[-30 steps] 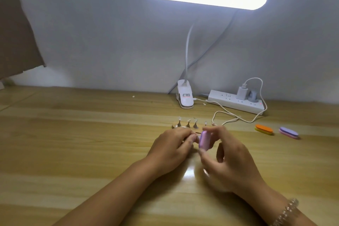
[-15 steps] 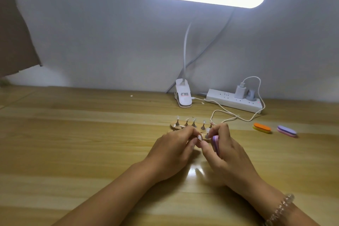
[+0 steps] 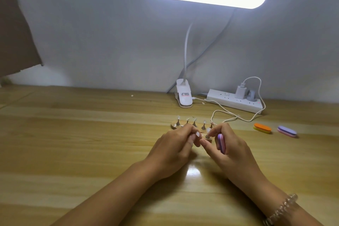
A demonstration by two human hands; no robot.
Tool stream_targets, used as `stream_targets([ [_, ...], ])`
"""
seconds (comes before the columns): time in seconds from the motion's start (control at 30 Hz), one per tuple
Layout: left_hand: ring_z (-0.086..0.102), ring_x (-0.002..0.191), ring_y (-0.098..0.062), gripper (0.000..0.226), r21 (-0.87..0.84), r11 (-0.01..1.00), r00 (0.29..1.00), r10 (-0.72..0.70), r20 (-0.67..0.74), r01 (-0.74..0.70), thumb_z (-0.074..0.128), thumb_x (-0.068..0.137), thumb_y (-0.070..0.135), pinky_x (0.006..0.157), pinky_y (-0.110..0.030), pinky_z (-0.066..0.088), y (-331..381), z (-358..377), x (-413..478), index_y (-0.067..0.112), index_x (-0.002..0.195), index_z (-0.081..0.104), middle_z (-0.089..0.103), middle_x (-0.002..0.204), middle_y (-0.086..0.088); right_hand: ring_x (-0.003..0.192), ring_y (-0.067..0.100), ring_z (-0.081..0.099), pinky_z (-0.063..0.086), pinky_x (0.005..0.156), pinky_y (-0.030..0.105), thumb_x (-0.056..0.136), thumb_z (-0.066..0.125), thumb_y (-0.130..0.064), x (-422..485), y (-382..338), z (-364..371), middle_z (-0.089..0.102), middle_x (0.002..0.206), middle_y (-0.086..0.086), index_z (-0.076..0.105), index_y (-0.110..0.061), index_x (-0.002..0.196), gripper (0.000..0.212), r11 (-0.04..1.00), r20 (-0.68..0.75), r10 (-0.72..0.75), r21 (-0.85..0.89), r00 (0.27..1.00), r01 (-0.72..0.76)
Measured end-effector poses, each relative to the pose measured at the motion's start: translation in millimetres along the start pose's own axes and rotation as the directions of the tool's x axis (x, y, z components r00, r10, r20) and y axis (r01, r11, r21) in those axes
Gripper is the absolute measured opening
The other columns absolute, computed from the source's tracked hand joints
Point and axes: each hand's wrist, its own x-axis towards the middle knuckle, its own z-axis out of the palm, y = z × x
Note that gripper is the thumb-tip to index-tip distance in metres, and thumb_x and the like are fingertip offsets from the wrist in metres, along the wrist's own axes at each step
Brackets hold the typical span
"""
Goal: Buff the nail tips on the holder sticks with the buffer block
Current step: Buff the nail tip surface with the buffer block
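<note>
Your right hand point(image 3: 233, 152), at centre frame, curls its fingers round the purple-pink block point(image 3: 221, 143), which stands on edge against your palm. Its thumb and forefinger pinch one stick point(image 3: 208, 134) carrying a nail tip. Your left hand point(image 3: 174, 147), just left of it, is curled, with its fingertips at the front of the wooden base point(image 3: 173, 125). You cannot tell whether it grips anything. Five more sticks point(image 3: 194, 123) stand in a row on the base, just above your hands. An orange buffer point(image 3: 262, 128) and a purple buffer point(image 3: 287, 131) lie at centre right, near the power strip point(image 3: 234, 102).
</note>
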Motion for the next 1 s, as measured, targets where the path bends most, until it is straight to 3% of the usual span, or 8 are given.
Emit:
stream_targets([
  [0.17, 0.057, 0.067, 0.006, 0.019, -0.108, 0.993, 0.999, -0.038, -0.005, 0.038, 0.046, 0.103, 0.020, 0.069, -0.032, 0.051, -4.4, -1.5, 1.6, 0.025, 0.103, 0.064, 0.065, 0.087, 0.014, 0.072, 0.013, 0.050, 0.046, 0.066, 0.038, 0.084, 0.062, -0.012, -3.7, -0.5, 1.8, 0.048, 0.087, -0.013, 0.043, -0.029, 0.109, 0.036, 0.998, 0.027, 0.054, -0.038, 0.998, -0.053],
  [0.27, 0.055, 0.061, 0.010, 0.018, -0.147, 0.988, 0.998, -0.055, -0.010, 0.053, 0.048, 0.103, 0.017, 0.065, -0.022, 0.042, -4.0, -1.6, 2.4, 0.021, 0.101, 0.066, 0.064, 0.084, 0.013, 0.085, 0.014, 0.052, 0.047, 0.074, 0.039, 0.084, 0.054, -0.010, -5.8, -1.0, 3.0, 0.046, 0.105, -0.014, 0.033, -0.034, 0.111, 0.042, 0.997, 0.083, 0.036, -0.073, 0.996, -0.030],
  [0.37, 0.055, 0.060, 0.007, 0.017, -0.160, 0.984, 0.997, -0.075, -0.009, 0.073, 0.049, 0.103, 0.019, 0.065, -0.026, 0.043, -3.6, -2.9, 3.2, 0.023, 0.094, 0.063, 0.065, 0.083, 0.012, 0.094, 0.015, 0.059, 0.047, 0.075, 0.038, 0.094, 0.047, -0.016, -6.8, -1.6, 4.9, 0.054, 0.111, -0.014, 0.031, -0.032, 0.118, 0.033, 0.996, 0.072, -0.010, -0.089, 0.997, 0.016],
  [0.47, 0.055, 0.062, 0.005, 0.020, -0.154, 0.985, 0.997, -0.073, 0.007, 0.074, 0.048, 0.104, 0.023, 0.066, -0.026, 0.045, -2.8, -3.5, 2.9, 0.026, 0.089, 0.061, 0.064, 0.081, 0.012, 0.092, 0.021, 0.062, 0.048, 0.073, 0.039, 0.097, 0.046, -0.021, -8.4, -2.8, 6.0, 0.056, 0.100, -0.015, 0.022, -0.035, 0.125, 0.040, 0.995, 0.098, -0.019, -0.098, 0.995, 0.029],
  [0.6, 0.055, 0.063, 0.002, 0.025, -0.169, 0.981, 0.996, -0.090, 0.023, 0.093, 0.046, 0.105, 0.026, 0.065, -0.024, 0.042, -3.0, -1.9, 3.6, 0.025, 0.084, 0.060, 0.063, 0.074, 0.012, 0.082, 0.023, 0.062, 0.048, 0.069, 0.044, 0.092, 0.047, -0.016, -7.0, -1.4, 7.2, 0.042, 0.096, -0.020, 0.015, -0.034, 0.102, 0.038, 0.994, 0.125, -0.015, -0.101, 0.992, 0.028],
  [0.77, 0.063, 0.077, 0.000, 0.020, -0.145, 0.986, 0.997, -0.075, 0.035, 0.079, 0.048, 0.104, 0.019, 0.080, -0.027, 0.049, -2.4, -2.0, 3.2, 0.024, 0.089, 0.061, 0.069, 0.079, 0.012, 0.093, 0.012, 0.060, 0.049, 0.080, 0.040, 0.096, 0.051, -0.019, -2.4, 1.4, 9.4, 0.054, 0.103, -0.017, 0.041, -0.029, 0.114, 0.022, 0.997, 0.057, -0.063, -0.036, 0.996, 0.065],
  [0.87, 0.066, 0.085, -0.004, 0.019, -0.076, 0.996, 0.997, -0.048, 0.055, 0.052, 0.047, 0.102, 0.018, 0.084, -0.035, 0.051, 0.0, -0.7, 1.2, 0.031, 0.090, 0.054, 0.071, 0.088, 0.011, 0.094, 0.013, 0.063, 0.053, 0.076, 0.038, 0.096, 0.056, -0.020, -1.8, -1.0, 7.1, 0.063, 0.109, -0.010, 0.057, -0.025, 0.126, 0.031, 0.989, -0.046, -0.122, -0.093, 0.991, 0.118],
  [1.0, 0.058, 0.076, -0.006, 0.016, -0.022, 1.000, 0.997, 0.013, 0.070, -0.011, 0.043, 0.096, 0.029, 0.076, -0.040, 0.050, 3.7, 0.9, -0.3, 0.022, 0.101, 0.056, 0.066, 0.087, 0.013, 0.084, 0.016, 0.062, 0.053, 0.066, 0.039, 0.097, 0.049, -0.035, -2.7, -7.9, 6.4, 0.058, 0.111, -0.010, 0.045, -0.036, 0.144, 0.047, 0.964, 0.013, -0.165, -0.209, 0.986, 0.164],
])
